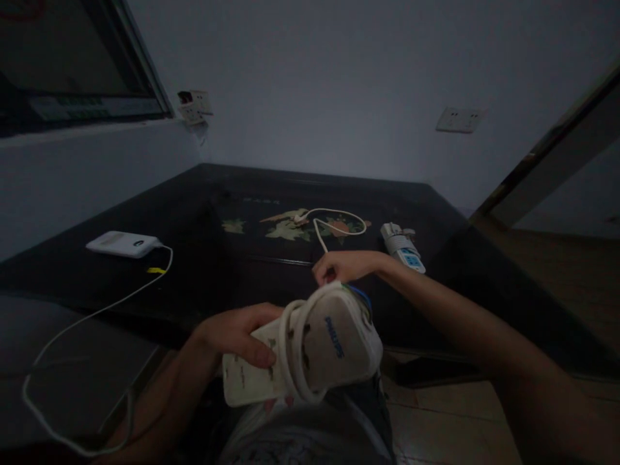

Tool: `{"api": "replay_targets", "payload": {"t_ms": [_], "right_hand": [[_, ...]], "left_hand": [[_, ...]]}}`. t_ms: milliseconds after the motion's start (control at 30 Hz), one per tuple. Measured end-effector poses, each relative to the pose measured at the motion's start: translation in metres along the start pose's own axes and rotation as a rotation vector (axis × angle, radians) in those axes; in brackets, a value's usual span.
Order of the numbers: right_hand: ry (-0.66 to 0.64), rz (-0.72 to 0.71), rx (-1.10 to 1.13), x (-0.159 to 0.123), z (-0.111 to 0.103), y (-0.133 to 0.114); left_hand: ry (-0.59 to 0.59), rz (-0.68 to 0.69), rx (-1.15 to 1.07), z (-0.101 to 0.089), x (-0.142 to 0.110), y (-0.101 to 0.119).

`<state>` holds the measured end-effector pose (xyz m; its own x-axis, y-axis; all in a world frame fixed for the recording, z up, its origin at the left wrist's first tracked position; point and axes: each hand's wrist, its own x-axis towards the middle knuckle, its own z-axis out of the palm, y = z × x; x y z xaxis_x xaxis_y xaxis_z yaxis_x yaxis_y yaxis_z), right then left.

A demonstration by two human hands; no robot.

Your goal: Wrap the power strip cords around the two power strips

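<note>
left hand [242, 332] wrapped round Philips power strip [332, 365], cord [284, 349] looped about it, right hand [341, 263] curled closed, apparently on the cord, dim from here

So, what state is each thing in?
Left hand: gripping the Philips power strip.
Right hand: closed on the strip's cord.
Philips power strip: held, cord looped round.
Plug: on table, unplugged.
Second strip: on table, wrapped in own cord.
White device: on table, cable attached.
Right wall socket: unused.
</note>
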<state>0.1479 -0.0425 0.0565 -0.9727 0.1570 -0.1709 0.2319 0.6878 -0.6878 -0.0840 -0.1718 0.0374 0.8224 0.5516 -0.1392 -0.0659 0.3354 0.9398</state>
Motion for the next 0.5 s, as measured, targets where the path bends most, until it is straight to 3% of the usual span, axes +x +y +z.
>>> {"api": "replay_targets", "payload": {"t_ms": [67, 133, 200, 300, 500], "right_hand": [[-0.050, 0.107, -0.168, 0.010, -0.015, -0.009], [-0.052, 0.231, -0.397, 0.022, -0.027, -0.023], [-0.026, 0.282, -0.588, 0.032, -0.037, -0.038], [0.025, 0.255, -0.690, 0.040, -0.049, -0.056], [0.244, 0.249, -0.603, 0.034, -0.061, -0.079]], "left_hand": [[-0.144, -0.098, 0.233, -0.004, 0.001, 0.006], [-0.177, -0.135, 0.460, -0.006, 0.004, 0.008], [-0.115, -0.138, 0.671, -0.007, 0.006, 0.006], [0.032, -0.124, 0.851, -0.009, 0.008, -0.001], [0.280, -0.004, 0.764, -0.016, 0.009, -0.008]]}}
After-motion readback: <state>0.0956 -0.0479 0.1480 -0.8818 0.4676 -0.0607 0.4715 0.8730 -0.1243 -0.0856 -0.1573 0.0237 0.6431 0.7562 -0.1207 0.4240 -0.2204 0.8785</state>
